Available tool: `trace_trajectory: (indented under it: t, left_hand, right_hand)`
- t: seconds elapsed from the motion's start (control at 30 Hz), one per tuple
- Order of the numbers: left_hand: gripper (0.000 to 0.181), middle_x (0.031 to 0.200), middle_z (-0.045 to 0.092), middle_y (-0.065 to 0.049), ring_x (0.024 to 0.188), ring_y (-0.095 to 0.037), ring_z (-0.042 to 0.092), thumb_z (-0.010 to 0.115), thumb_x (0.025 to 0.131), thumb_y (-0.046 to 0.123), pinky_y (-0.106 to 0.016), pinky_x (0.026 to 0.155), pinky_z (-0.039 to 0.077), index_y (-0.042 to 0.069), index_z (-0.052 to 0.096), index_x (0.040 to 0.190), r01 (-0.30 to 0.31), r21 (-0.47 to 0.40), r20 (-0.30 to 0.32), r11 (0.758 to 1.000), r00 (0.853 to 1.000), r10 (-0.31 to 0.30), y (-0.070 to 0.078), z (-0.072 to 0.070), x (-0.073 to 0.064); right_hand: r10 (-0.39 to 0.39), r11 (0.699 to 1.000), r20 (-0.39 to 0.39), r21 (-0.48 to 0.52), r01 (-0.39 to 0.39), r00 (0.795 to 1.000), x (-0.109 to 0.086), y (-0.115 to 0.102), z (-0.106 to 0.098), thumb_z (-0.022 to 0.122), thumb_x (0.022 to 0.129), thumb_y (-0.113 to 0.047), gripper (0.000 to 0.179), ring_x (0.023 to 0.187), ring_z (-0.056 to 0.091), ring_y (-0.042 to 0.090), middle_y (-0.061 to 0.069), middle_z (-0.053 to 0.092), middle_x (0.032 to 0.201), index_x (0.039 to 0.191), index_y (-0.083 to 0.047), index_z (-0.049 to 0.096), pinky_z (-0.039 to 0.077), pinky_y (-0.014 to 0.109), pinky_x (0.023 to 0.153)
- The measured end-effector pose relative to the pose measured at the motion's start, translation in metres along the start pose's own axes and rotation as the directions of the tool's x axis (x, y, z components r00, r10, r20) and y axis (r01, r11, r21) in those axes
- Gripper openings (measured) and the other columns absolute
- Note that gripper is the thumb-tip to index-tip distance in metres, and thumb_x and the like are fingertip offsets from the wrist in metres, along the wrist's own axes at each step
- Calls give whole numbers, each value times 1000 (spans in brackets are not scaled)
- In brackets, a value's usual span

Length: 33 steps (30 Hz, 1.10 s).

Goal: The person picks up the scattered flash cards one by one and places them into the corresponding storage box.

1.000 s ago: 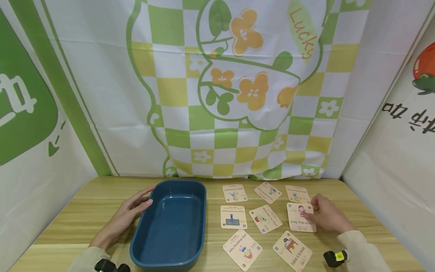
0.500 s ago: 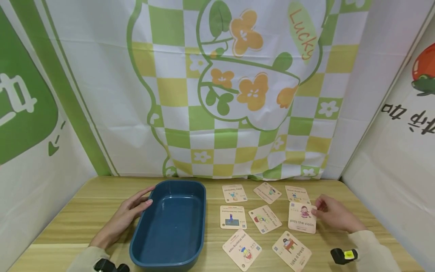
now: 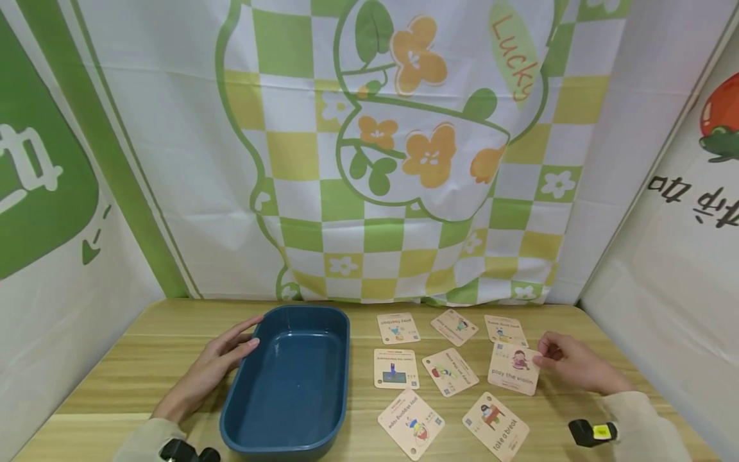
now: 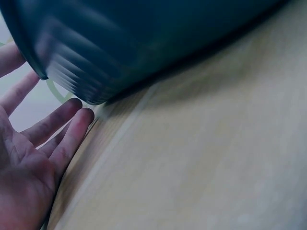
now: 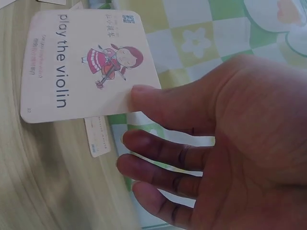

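My right hand [image 3: 580, 362] pinches the right edge of a square picture card [image 3: 514, 369] marked "play the violin". In the right wrist view the thumb lies on the face of this violin card [image 5: 86, 67], which is raised over the wooden table; the other fingers curl loosely below. Against the left side of a deep blue plastic tub [image 3: 291, 385], my left hand [image 3: 210, 369] rests with its fingers extended. The left wrist view has the left hand [image 4: 36, 143] beside the tub's outer wall [image 4: 120, 48], upper fingers at the rim. Nothing lies inside the tub.
Several similar cards lie in loose rows right of the tub, among them "play football" [image 3: 398, 328], "take a break" [image 3: 496, 427] and a skipping-rope card [image 3: 412, 423]. A ping-pong card [image 3: 505, 329] is just behind the held one. A checkered cloth [image 3: 404, 256] hangs at the table's back edge.
The right hand has drawn slightly to the right, its fingers sliding from over the violin card to its edge; the card has tilted up and shifted a little rightward. The left hand stays still.
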<state>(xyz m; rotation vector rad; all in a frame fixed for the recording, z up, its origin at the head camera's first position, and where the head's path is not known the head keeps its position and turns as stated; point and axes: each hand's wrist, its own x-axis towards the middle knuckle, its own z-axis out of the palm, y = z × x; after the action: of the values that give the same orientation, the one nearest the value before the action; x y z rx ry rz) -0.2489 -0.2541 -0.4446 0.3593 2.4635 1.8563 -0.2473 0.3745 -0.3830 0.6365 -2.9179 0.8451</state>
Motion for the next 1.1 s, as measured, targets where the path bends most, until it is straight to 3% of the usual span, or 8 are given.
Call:
trace_trajectory:
  t: [0.3, 0.53, 0.8, 1.1]
  left_hand:
    - [55, 154, 40, -21, 129, -20, 47, 52, 108, 31, -59, 105, 39, 15, 37, 158, 1, 5, -4, 1000, 1000, -1, 1, 0, -1]
    - [55, 155, 39, -22, 138, -41, 38, 51, 108, 31, -65, 107, 36, 15, 37, 158, -5, 6, -7, 1000, 1000, 5, 2, 1, -1]
    - [55, 154, 40, -22, 137, -41, 39, 52, 108, 31, -66, 107, 35, 14, 37, 158, -2, 7, -12, 1000, 1000, 2, 1, 1, 0]
    - [55, 153, 41, -21, 133, -33, 44, 53, 107, 32, -65, 107, 36, 15, 38, 158, -1, 7, -16, 1000, 1000, 2, 0, 1, 0]
  right_hand:
    - [21, 998, -9, -52, -21, 1000, 2, -15, -3, 69, 95, -7, 12, 74, 51, 6, -2, 58, 80, 87, -7, 60, 46, 27, 65]
    - [-15, 996, -124, -93, 4, 992, 7, -30, -1, 72, 93, -5, 14, 77, 56, 7, -4, 60, 81, 85, -10, 62, 50, 28, 68]
    - [-7, 996, -209, -85, -12, 978, 12, -56, -1, 72, 94, -9, 9, 82, 57, 11, -1, 61, 86, 90, -10, 64, 49, 26, 64]
    - [-49, 997, -261, -70, 32, 964, 14, -76, 3, 74, 92, -8, 9, 82, 57, 13, -1, 61, 89, 92, -9, 66, 49, 25, 65]
